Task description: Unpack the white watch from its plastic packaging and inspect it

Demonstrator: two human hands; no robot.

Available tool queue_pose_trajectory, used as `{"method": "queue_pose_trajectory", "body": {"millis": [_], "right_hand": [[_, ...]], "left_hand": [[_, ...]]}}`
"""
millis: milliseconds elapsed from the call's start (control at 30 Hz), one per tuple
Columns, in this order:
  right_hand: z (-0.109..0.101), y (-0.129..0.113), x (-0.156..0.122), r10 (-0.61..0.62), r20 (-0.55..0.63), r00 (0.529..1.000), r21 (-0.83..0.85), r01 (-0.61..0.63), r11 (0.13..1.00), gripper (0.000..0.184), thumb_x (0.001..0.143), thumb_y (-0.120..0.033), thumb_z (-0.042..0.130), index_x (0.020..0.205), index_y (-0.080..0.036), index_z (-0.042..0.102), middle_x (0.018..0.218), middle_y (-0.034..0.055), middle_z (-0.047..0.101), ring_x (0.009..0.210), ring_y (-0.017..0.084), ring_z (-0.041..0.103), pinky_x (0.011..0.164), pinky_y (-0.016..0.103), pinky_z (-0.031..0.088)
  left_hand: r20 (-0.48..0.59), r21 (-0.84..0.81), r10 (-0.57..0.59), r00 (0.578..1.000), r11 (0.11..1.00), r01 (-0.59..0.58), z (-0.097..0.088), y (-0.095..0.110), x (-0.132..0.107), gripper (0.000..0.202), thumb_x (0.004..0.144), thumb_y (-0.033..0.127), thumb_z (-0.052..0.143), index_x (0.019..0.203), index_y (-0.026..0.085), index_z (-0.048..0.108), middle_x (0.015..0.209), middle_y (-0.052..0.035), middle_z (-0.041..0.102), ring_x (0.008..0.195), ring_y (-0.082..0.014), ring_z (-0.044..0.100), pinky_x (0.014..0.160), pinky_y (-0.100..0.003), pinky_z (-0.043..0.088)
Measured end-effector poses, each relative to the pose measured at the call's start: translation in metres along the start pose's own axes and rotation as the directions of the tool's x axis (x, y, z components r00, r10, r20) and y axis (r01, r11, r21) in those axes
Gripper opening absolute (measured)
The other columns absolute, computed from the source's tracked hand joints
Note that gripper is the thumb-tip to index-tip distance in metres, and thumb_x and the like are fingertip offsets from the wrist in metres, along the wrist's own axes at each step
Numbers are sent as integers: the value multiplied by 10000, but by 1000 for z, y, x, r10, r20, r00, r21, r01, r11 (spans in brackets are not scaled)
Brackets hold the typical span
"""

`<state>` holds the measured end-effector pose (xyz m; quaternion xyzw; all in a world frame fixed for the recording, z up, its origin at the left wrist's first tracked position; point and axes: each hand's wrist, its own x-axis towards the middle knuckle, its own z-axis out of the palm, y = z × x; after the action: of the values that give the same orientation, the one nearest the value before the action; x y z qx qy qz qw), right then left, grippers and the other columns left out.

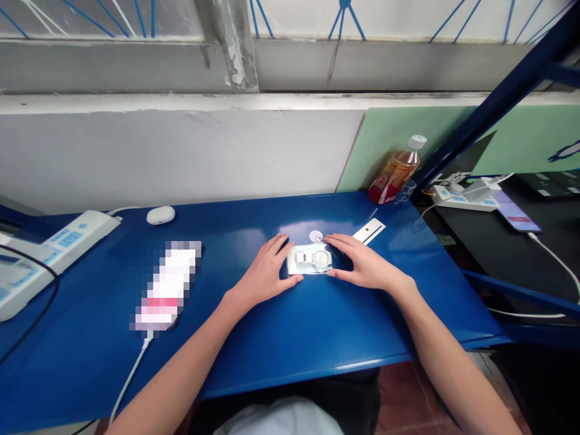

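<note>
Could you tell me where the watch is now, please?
In the head view, the watch lies on a white card at the table centre, between the left hand and right hand, a white disc just behind it.

Both hands — left (265,275), right (365,266) — flank a wristwatch (317,258) on the blue table (290,338).

The table (281,338) has a glossy blue painted top, smooth enough to mirror light near the middle. On it, the watch (321,258) looks like polished silvery metal, lying in a clear, shiny plastic wrapper (299,266) that both hands touch. The earbud case (160,215) is smooth white plastic, as is the power strip (49,254). The bottle (395,172) is clear plastic with a glossy label. The wall (181,151) behind looks matt and slightly rough.
</note>
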<state>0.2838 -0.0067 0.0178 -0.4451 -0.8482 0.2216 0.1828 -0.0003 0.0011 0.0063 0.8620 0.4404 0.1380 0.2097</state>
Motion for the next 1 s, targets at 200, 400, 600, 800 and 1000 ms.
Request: {"method": "queue_pose_trajectory", "body": {"millis": [200, 400, 600, 800, 1000], "right_hand": [[1, 1, 0, 2, 11, 1000, -21, -2, 1000, 736, 851, -524, 653, 1464, -181, 434, 1467, 177, 495, 1367, 349, 445, 1118, 535, 391], [2, -1, 0, -9, -18, 1000, -43, 8, 999, 832, 807, -562, 691, 1486, -180, 398, 1489, 192, 461, 1364, 358, 447, 1107, 549, 400], [1, -3, 3, -40, 6, 999, -15, 40, 999, 836, 765, -491, 762, 1484, -244, 413, 1485, 143, 485, 1363, 353, 449, 1107, 547, 401], [3, -1, 2, -14, 50, 999, -4, 15, 1000, 772, 828, -410, 712, 1505, -234, 384, 1514, 129, 458, 1418, 353, 377, 1125, 560, 374], [3, -6, 5, -93, -20, 996, -66, 91, 994, 518, 929, -377, 591, 1419, -227, 513, 1442, 134, 539, 1320, 324, 498, 1085, 526, 427]], "left_hand": [[5, -11, 75, 997, 997, -75, 3, 7, 0, 650, 935, 439, 555, 1493, 182, 344, 1546, -134, 389, 1460, -280, 305, 1214, -488, 219], [9, -31, 48, 999, 998, -48, 2, 4, 0, 732, 922, 445, 577, 1528, 188, 258, 1555, -146, 369, 1456, -291, 315, 1196, -494, 258], [-16, -37, -13, 1000, 999, 12, 2, -3, -1, 869, 853, 549, 640, 1537, 175, 254, 1580, -159, 312, 1473, -333, 257, 1172, -479, 314], [-31, 14, 75, 997, 997, -74, 6, -4, 0, 696, 918, 525, 567, 1489, 185, 362, 1540, -158, 392, 1462, -325, 288, 1181, -525, 269], [-83, 7, 89, 993, 996, -89, 7, -4, 2, 522, 984, 475, 476, 1424, 194, 462, 1466, -126, 502, 1417, -300, 382, 1161, -523, 312]]}}
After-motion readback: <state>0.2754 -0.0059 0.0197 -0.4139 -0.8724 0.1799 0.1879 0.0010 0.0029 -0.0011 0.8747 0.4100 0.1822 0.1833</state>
